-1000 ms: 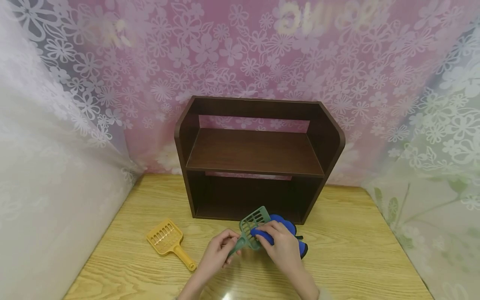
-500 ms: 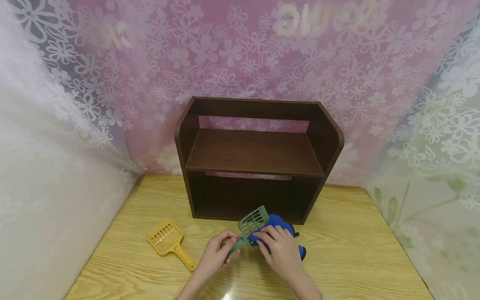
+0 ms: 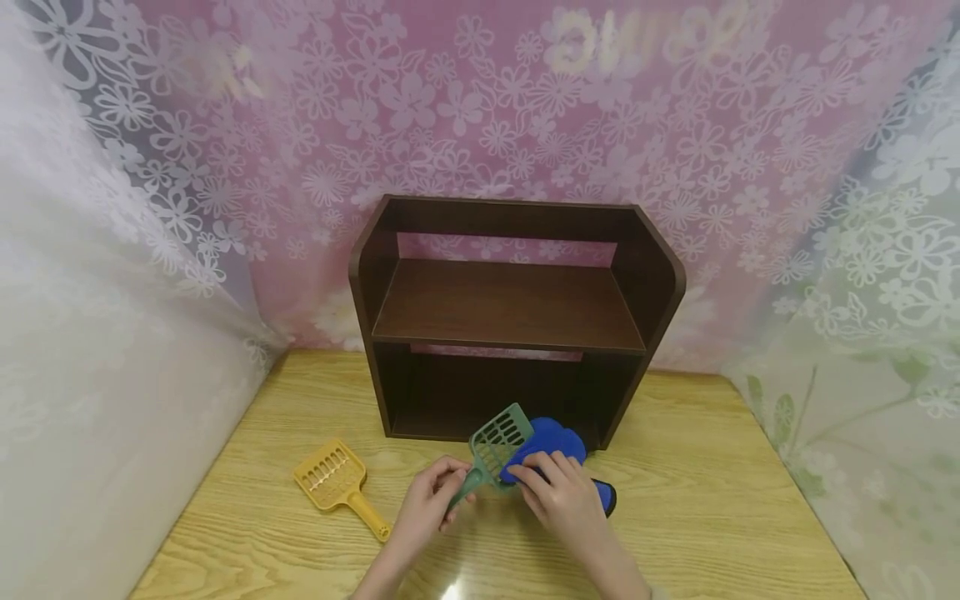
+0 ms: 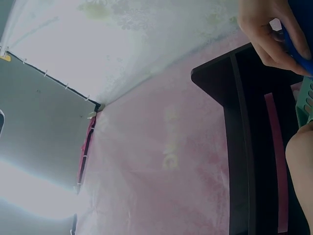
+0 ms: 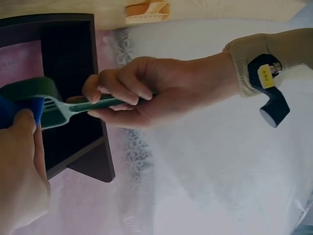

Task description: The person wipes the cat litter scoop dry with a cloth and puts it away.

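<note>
My left hand point(image 3: 431, 504) grips the handle of a green litter scoop point(image 3: 501, 437), whose slotted head tilts up toward the shelf. My right hand point(image 3: 558, 496) pinches a soft blue glove point(image 3: 558, 442) with lobed ends and a black-edged strap, and presses part of it against the scoop's right side. In the right wrist view, the left fingers curl round the green handle point(image 5: 98, 104), while the blue fabric point(image 5: 36, 107) touches the scoop's rim. Part of the glove is hidden under the right hand. The left wrist view catches only the scoop's edge point(image 4: 304, 103).
A yellow litter scoop point(image 3: 330, 477) lies on the wooden table point(image 3: 697, 517) to the left. Behind the hands stands a dark brown two-tier shelf point(image 3: 510, 304). Flowered curtains point(image 3: 315, 108) enclose the back and both sides.
The green scoop has shifted slightly left and up, with more of its slots showing. The blue glove has moved along the scoop with my right hand, and its lobed end sits higher.
</note>
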### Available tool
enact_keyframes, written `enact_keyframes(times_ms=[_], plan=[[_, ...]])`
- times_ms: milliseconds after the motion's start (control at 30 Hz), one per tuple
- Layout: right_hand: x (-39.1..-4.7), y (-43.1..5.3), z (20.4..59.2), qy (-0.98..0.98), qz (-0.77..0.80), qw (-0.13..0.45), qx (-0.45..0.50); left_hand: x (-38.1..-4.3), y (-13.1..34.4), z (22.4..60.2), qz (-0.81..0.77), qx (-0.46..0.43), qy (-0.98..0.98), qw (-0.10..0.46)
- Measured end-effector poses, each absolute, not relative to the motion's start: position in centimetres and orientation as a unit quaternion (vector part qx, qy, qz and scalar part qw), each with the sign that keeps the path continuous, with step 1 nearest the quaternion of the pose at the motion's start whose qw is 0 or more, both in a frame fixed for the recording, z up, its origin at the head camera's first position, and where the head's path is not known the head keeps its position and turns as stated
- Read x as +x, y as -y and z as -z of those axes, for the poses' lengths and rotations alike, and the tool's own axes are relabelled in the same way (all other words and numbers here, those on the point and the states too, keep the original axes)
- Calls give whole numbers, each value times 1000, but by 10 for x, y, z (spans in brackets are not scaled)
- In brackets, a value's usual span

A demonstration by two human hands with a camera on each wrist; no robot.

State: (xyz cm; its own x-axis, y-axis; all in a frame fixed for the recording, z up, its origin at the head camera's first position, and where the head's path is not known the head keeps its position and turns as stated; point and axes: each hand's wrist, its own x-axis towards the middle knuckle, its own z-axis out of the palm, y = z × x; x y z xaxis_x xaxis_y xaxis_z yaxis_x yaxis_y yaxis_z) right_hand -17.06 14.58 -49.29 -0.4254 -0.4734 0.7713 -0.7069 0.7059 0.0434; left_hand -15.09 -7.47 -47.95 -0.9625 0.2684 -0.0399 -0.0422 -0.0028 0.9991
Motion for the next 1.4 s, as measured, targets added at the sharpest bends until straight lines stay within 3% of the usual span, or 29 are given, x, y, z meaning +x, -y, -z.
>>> enact_keyframes(times_ms=[233, 633, 967, 1167, 1400], plan=[[-165, -138, 496, 835, -148, 384, 366, -155, 72, 488, -696, 88, -707, 88], [-177, -159, 495, 847, -176, 383, 323, -146, 77, 470, -686, 122, -709, 112], [-187, -178, 489, 870, -213, 377, 234, -150, 88, 501, -679, 136, -704, 156], [-187, -187, 479, 862, -384, 307, 126, -148, 96, 499, -708, 97, -681, 162], [-184, -186, 481, 796, -582, 158, 45, -149, 94, 491, -714, 102, -674, 159]])
